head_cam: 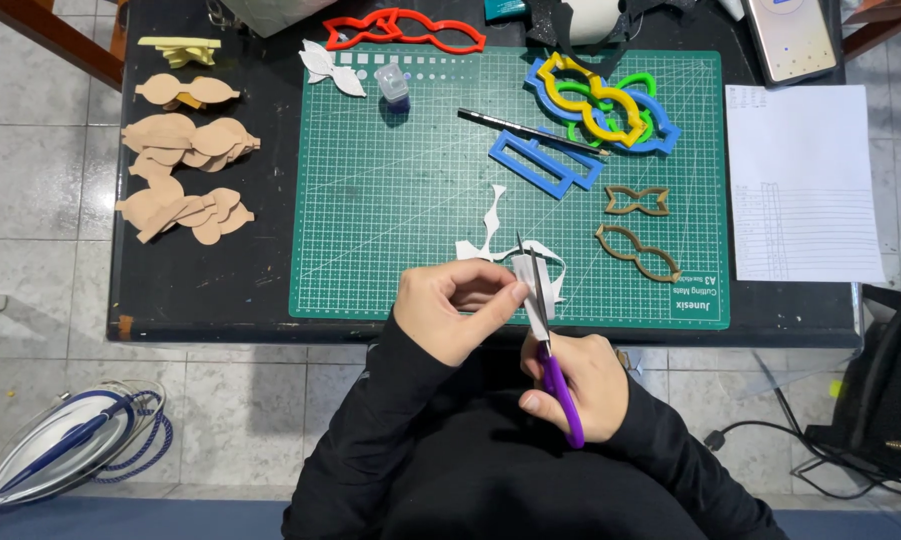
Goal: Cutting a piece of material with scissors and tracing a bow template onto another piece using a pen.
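Phone [790,35] cut by top edge; iron [60,445] (lower left) partly cropped; sheet [800,180] print illegible.

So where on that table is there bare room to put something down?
The middle of the green cutting mat is bare, between the tan cutouts on one side and the blue rectangular template on the other. The mat's far right corner is crowded with stacked coloured templates, and its near edge is taken by the hands cutting white material with scissors.

I had only one view: the head camera looked straight down from above, quite near, on the green cutting mat [390,200] and black table [210,280].
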